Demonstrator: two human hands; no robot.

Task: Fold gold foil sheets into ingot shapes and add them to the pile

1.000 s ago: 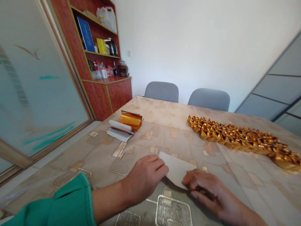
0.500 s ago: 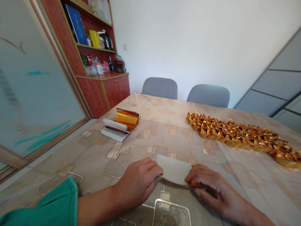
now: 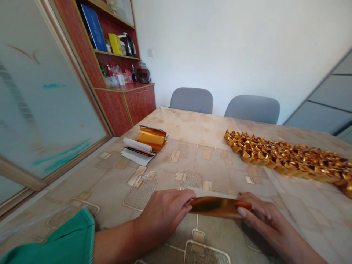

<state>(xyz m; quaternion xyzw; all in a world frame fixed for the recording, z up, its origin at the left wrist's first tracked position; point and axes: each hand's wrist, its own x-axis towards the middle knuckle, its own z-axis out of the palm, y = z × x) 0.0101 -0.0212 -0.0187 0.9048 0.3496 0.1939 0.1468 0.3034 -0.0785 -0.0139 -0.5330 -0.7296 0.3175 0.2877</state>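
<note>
Frosted glass door (image 3: 63,121) at far left, teal and brown marks on it, metal-look frame. Green sleeve (image 3: 55,242) low at left, on the left arm. Next, reddish wood cabinet (image 3: 111,110) with shelves: blue folder (image 3: 95,29) leaning, yellow box (image 3: 115,44), kettle (image 3: 128,44); on the lower ledge, bottles and bags too small to sort, then dark-filled glass jar (image 3: 143,73) with a tap. Loose stack of gold foil paper (image 3: 150,138) on the left of the table (image 3: 187,128), curled, gold and white sides both showing. Left hand (image 3: 166,211): grip closed, pinching the left end of one gold foil sheet (image 3: 216,206). Sheet is near the table's front edge, between both hands, bent lengthwise; gold side toward the wearer, pale strip visible behind. First grey chair (image 3: 191,99) beyond the table's far edge, second grey chair (image 3: 253,109) to its right, white wall behind. Right hand (image 3: 266,216): grip closed on the sheet's right end, thumb on the gold side. Folded gold foil pieces (image 3: 288,157) packed in rows, table's right side, apart from the hands. Grey panels (image 3: 327,102) with dark lines, far right.
</note>
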